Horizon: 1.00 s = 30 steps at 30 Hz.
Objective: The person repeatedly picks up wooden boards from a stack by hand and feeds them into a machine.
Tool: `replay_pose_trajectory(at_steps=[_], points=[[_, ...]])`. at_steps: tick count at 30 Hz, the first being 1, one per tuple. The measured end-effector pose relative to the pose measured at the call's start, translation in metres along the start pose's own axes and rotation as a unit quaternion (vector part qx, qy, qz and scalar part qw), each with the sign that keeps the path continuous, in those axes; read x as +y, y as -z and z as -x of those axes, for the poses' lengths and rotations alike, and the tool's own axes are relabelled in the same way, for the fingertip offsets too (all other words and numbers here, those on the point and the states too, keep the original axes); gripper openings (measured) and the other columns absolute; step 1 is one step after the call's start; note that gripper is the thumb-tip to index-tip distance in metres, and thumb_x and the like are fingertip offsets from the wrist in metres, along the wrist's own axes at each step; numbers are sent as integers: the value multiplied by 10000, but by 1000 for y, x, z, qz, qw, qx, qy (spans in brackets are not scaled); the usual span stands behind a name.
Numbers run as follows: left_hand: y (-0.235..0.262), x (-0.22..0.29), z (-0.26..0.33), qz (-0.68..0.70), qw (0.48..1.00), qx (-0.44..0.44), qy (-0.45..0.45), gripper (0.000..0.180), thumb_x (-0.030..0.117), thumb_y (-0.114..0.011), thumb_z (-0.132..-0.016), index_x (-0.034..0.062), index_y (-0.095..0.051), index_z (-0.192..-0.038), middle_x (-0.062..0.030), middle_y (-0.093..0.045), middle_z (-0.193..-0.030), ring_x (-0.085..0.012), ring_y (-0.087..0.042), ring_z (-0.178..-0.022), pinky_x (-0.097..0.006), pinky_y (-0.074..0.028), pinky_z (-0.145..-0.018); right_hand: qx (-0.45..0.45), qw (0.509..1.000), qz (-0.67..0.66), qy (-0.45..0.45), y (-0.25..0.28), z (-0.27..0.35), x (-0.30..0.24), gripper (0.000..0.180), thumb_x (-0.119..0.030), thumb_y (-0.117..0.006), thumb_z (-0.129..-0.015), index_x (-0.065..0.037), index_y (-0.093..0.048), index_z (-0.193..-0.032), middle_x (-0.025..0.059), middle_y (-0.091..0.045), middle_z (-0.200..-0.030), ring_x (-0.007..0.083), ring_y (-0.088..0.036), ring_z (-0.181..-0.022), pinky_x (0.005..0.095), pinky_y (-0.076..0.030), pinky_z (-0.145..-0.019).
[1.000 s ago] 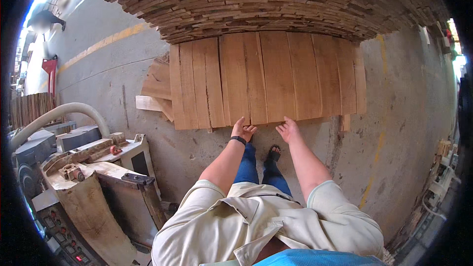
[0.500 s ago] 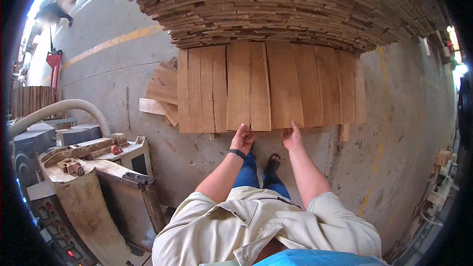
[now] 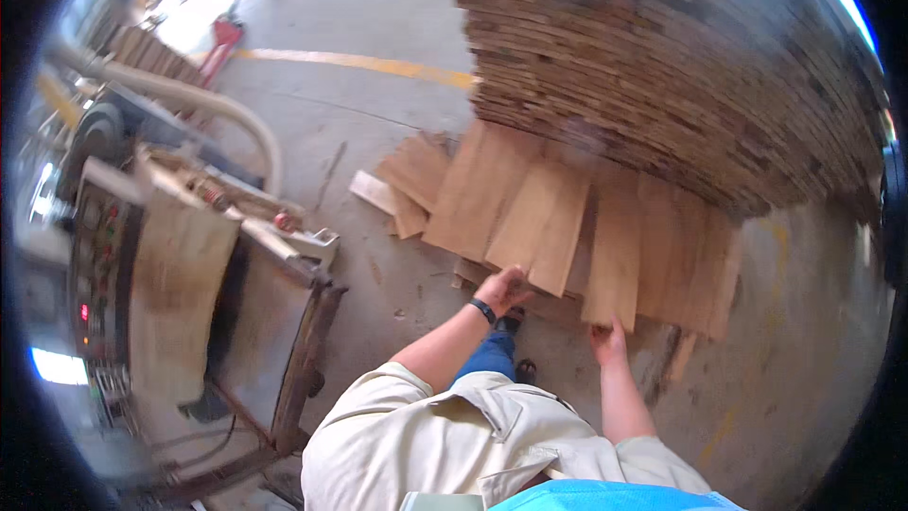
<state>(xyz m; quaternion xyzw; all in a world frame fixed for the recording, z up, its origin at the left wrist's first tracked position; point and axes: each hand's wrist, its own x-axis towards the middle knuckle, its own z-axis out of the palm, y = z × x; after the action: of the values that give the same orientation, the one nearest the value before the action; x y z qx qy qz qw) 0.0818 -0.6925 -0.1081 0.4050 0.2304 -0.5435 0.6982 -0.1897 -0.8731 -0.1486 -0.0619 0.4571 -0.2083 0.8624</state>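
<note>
The fingers of the left hand (image 3: 503, 290) are closed on the near end of a pair of light-brown, flat wooden boards (image 3: 539, 220), thumb on the upper face; the other fingertips are partly hidden. The pair stretches away from these fingers. The fingers of the right hand (image 3: 608, 343) grip the near end of a single long, light-brown wooden board (image 3: 615, 255), with the thumb on top and the fingers under the end. This board extends ahead of them, and a dark gap separates it from the pair between the two hands.

More flat brown wooden boards (image 3: 676, 255) lie ahead and to the right of the right fingers. Beyond both hands rises a tall stack of rough-edged brown boards (image 3: 662, 76). Ahead and left of the left fingers, a short pale wooden piece (image 3: 374, 191) lies near the grey concrete floor (image 3: 378, 293). Farther left of them stands a worn beige metal machine (image 3: 180, 274).
</note>
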Motion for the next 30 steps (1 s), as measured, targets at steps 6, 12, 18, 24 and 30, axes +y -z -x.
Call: replay_pose_trajectory(at_steps=[6, 12, 18, 24, 30], points=[[40, -52, 81, 55, 998, -5, -36, 132, 232, -572, -907, 107, -612, -908, -24, -622, -822, -191, -638, -789, -417, -547, -762, -5, 1000, 10, -18, 73, 66, 10, 423, -195, -696, -775, -113, -531, -1155, 65, -610, -1080, 241, -589, -989, 387, -507, -870], [80, -107, 162, 66, 994, -3, -83, 215, 192, -581, -898, 51, -569, -1059, -72, -667, -898, -211, -663, -827, -394, -560, -759, -20, 996, 53, 69, 95, 86, 3, 422, -161, -699, -771, -106, -535, -1156, 58, -620, -1089, 228, -611, -983, 379, -527, -852], [113, -140, 292, 108, 978, 22, -177, 238, 163, -623, -869, 53, -559, -1071, -83, -658, -959, -209, -653, -874, -397, -553, -758, -63, 991, 97, 63, 76, 142, 3, 446, -134, -688, -777, -106, -514, -1186, 49, -613, -1107, 216, -617, -969, 349, -549, -804], [146, -154, 391, 174, 935, 15, -309, 321, 186, -639, -867, 49, -541, -1140, -88, -652, -1000, -224, -632, -952, -402, -539, -804, -99, 980, 173, -16, 79, 164, 28, 488, -125, -670, -785, -97, -488, -1237, 69, -608, -1126, 219, -583, -1058, 365, -536, -830], [211, -156, 454, 233, 873, 40, -426, 398, 173, -680, -837, 79, -515, -1188, -64, -637, -1067, -227, -624, -980, -398, -533, -825, -288, 929, 218, -85, 5, 203, 97, 488, -106, -665, -795, -69, -498, -1252, 62, -600, -1181, 222, -563, -1106, 379, -477, -930]])
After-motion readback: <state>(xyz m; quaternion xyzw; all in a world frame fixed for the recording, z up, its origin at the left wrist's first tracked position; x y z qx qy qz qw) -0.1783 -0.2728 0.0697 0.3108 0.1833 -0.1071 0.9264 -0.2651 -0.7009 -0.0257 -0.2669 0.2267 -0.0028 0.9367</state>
